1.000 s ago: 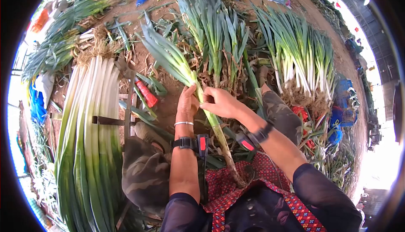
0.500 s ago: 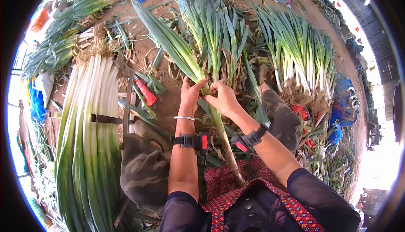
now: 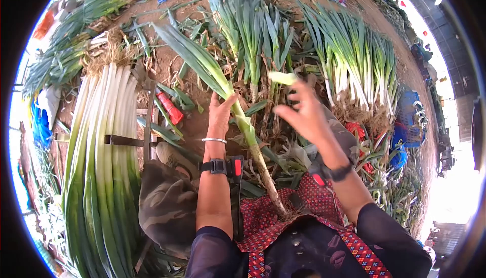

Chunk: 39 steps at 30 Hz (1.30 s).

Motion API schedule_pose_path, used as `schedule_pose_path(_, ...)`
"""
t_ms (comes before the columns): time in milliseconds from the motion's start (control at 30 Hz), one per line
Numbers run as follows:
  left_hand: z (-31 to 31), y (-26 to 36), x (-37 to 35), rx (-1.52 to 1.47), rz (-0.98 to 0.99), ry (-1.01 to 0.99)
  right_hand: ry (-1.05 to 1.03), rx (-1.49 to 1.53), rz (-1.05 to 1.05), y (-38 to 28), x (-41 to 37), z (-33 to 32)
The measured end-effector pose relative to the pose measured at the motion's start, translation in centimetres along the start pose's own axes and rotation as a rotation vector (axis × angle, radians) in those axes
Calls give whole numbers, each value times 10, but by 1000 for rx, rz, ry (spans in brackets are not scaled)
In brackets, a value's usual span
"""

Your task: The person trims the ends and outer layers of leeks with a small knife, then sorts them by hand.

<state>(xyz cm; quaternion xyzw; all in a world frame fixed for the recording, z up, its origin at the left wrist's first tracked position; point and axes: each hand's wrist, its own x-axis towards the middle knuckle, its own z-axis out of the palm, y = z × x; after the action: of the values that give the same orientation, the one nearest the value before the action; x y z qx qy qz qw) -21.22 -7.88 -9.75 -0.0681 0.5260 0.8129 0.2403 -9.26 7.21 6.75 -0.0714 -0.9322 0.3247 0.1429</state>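
A long leek [image 3: 249,132] slants across my lap, its green leaves pointing up and left and its roots lying against the red patterned apron [image 3: 320,193]. My left hand [image 3: 220,115] is closed around it just below the leaves. Beneath that grip, a torn layer of leaf stands out from the stem. My right hand [image 3: 305,113], blurred by motion, is off to the right with its fingers spread. A pale green strip of leek leaf [image 3: 283,78] shows at its fingertips.
Cleaned leeks [image 3: 104,126] lie stacked on a metal rack [image 3: 147,126] at left. Untrimmed leeks [image 3: 248,35] lie ahead, beside another row of leeks [image 3: 354,55] at right. A red wrapped item [image 3: 170,108] lies near the rack; a blue crate [image 3: 409,118] stands far right.
My right hand has left the leek and swung up and right, with a strip of leaf now at its fingertips. My left hand keeps hold of the leek.
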Motion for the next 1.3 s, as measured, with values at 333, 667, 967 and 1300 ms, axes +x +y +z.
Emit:
schedule_pose_path(333,8,21,-10,-9,56,-66,-250,213,-75,18,-21,86)
schedule_pose_path(667,-4,-15,6,-156,5,-4,458,141,212,-35,-8,-87)
schedule_pose_path(967,-4,51,-10,-52,-19,-210,-273,236,189,9,4,107)
schedule_pose_path(1300,-21,30,1,-176,-142,-153,-342,702,486,28,-1,121)
